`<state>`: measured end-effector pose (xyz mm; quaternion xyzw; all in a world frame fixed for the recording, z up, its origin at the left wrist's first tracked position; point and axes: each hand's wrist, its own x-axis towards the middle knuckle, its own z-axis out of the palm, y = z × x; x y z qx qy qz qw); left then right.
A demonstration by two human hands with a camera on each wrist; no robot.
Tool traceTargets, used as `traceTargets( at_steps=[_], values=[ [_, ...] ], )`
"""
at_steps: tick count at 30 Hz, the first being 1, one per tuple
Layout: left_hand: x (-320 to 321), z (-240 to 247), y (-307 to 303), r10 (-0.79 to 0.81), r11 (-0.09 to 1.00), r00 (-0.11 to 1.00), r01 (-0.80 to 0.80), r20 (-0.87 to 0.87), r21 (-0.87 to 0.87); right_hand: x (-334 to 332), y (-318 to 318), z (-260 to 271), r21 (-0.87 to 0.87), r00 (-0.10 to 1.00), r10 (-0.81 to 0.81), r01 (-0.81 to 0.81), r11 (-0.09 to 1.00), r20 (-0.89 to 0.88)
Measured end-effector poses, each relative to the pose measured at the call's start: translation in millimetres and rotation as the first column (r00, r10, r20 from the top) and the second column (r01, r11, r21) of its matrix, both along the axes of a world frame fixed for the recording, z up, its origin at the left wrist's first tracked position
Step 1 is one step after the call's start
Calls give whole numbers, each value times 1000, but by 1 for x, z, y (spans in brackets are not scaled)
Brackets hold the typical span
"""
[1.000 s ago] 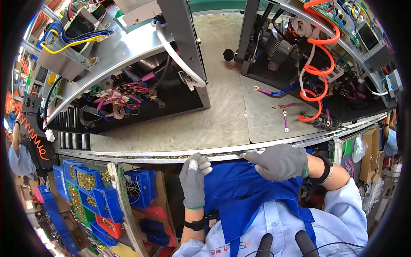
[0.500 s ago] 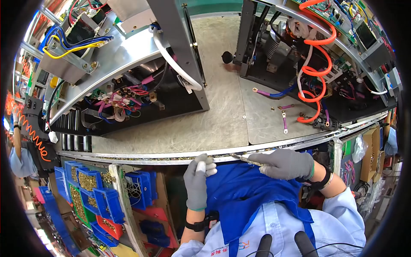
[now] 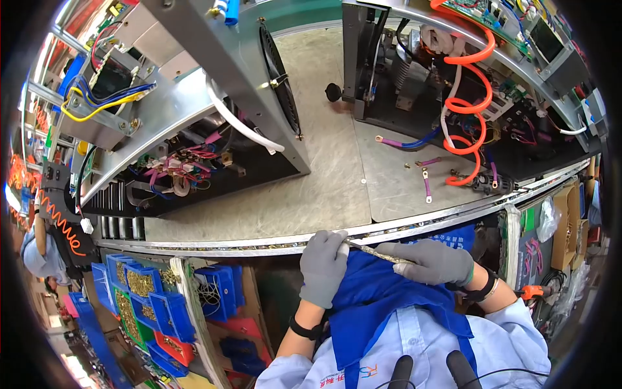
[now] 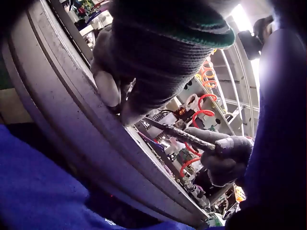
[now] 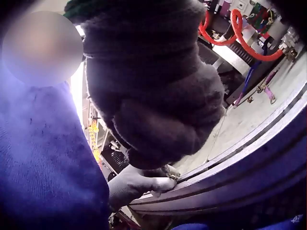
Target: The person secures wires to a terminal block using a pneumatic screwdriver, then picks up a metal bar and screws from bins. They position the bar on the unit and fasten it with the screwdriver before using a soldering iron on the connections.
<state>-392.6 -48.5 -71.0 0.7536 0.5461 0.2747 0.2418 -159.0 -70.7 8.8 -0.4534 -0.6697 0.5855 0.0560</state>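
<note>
In the head view, my gloved right hand point(image 3: 434, 261) grips a slim rod-like tool point(image 3: 376, 253) with a mottled, wrapped-looking handle. The tool's narrow dark end points left, at the fingertips of my left hand point(image 3: 324, 266). The left wrist view shows the same tool point(image 4: 192, 139) slanting from the right hand point(image 4: 225, 158) toward the left. My left hand, in a grey glove too, pinches a small shiny piece point(image 4: 130, 87) between thumb and fingers; its kind cannot be told. Both hands are just in front of the metal bench edge point(image 3: 278, 251), which has small parts in its groove.
Two open electronics cabinets stand on the bench, left point(image 3: 227, 188) and right point(image 3: 389, 117). A coiled orange hose point(image 3: 483, 110) hangs at the right one. Purple-sleeved cables point(image 3: 427, 187) lie nearby. Blue bins point(image 3: 172, 316) with brass hardware are lower left, an orange-handled tool point(image 3: 532, 292) lower right.
The left hand has moved right, up to the tool's tip. The tool has come into fuller view in the right hand. The head view has shifted and turned slightly.
</note>
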Motion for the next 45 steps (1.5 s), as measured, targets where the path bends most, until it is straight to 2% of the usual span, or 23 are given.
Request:
traceTargets(
  at_steps=[3,6,8,11,17,21,24,26,27,28,29,30,31,33,34,36,37,38,40,41,42,44,45],
  values=[
    [2,-3,3,-32,997,999,33,-24,63,2,-1,0,-33,999,-17,18,999,41],
    [3,-1,3,18,1000,999,-18,-45,4,7,-5,-7,4,999,-30,29,1000,22],
    [2,-2,3,90,986,993,-78,81,-147,12,-10,-12,95,995,-46,38,995,87],
    [0,-3,3,105,982,988,-85,110,-170,11,-12,-9,43,997,-69,70,997,-15],
    [2,9,2,79,982,995,-66,67,-175,10,-20,-14,70,992,-130,129,989,6],
    [2,16,2,72,989,995,-62,70,-135,11,-24,-11,78,990,-135,131,988,49],
    [-2,6,1,40,999,997,-40,60,2,10,-27,-13,22,985,-174,174,984,-15],
    [3,19,2,-35,996,994,43,101,-79,10,-31,-26,97,991,-134,134,986,-5],
    [0,10,2,-75,979,978,110,196,-173,8,-35,-37,115,985,-163,168,979,-56],
    [0,-2,0,-50,936,964,137,260,-325,7,-36,-44,130,977,-179,193,972,-113],
    [0,-15,1,-156,952,956,212,247,-220,7,-33,-39,45,981,-181,184,982,-67],
    [3,-21,3,-249,954,943,278,223,-112,8,-32,-38,57,974,-218,222,973,-59],
    [3,-23,4,-280,946,933,308,225,-101,9,-31,-40,101,980,-184,191,976,-69],
    [6,-10,4,-206,951,967,235,153,-203,13,-32,-47,220,985,-152,168,961,-88],
    [9,-4,4,-222,949,964,248,149,-196,17,-34,-47,228,982,-165,182,956,-92],
    [15,6,4,-251,967,967,252,36,-39,28,-35,-37,224,978,-206,210,952,-40],
    [16,4,5,-273,961,962,273,1,45,34,-40,-28,302,959,-284,270,914,3],
    [18,7,4,-280,959,960,280,-7,49,41,-43,-21,306,957,-291,278,910,-5],
    [21,16,2,-165,986,986,164,14,23,55,-50,-13,283,933,-360,351,893,-19],
    [22,21,3,-171,985,985,171,6,26,61,-56,-14,339,906,-409,422,841,-111],
    [25,27,4,-118,993,993,117,22,22,67,-62,-12,338,902,-415,430,838,-119],
    [33,42,5,-6,1000,999,6,50,8,83,-72,-1,387,798,-594,583,714,-107],
    [51,66,9,-40,999,996,39,80,6,91,-77,9,346,730,-656,676,651,-192]
  ],
)
